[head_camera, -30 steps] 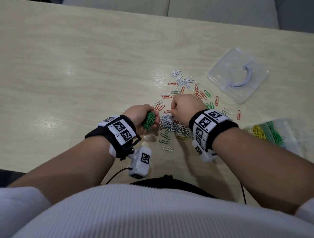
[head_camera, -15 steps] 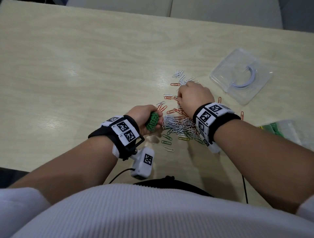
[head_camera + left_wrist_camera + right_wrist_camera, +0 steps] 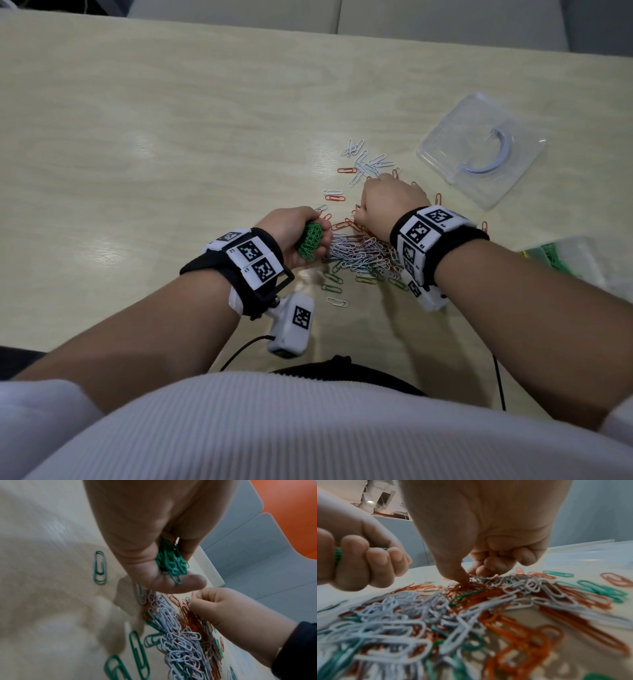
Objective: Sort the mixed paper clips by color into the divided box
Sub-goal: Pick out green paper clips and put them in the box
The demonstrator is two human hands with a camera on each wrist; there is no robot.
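Most paper clips (image 3: pixel 363 253) lay unsorted on the worktop (image 3: pixel 171 137); yellow and green ones were seen in the divided box (image 3: pixel 582 260). A green bunch (image 3: pixel 309 238) was clenched in the left hand (image 3: pixel 291 236); the right hand (image 3: pixel 390 202) was curled into the pile, pinch unclear.

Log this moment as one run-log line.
left hand: grips green clips | right hand: picking in mixed pile | divided box: right edge

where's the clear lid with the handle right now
In the head view the clear lid lies flat on the table at the far right, beyond the right hand and just right of the scattered white clips.
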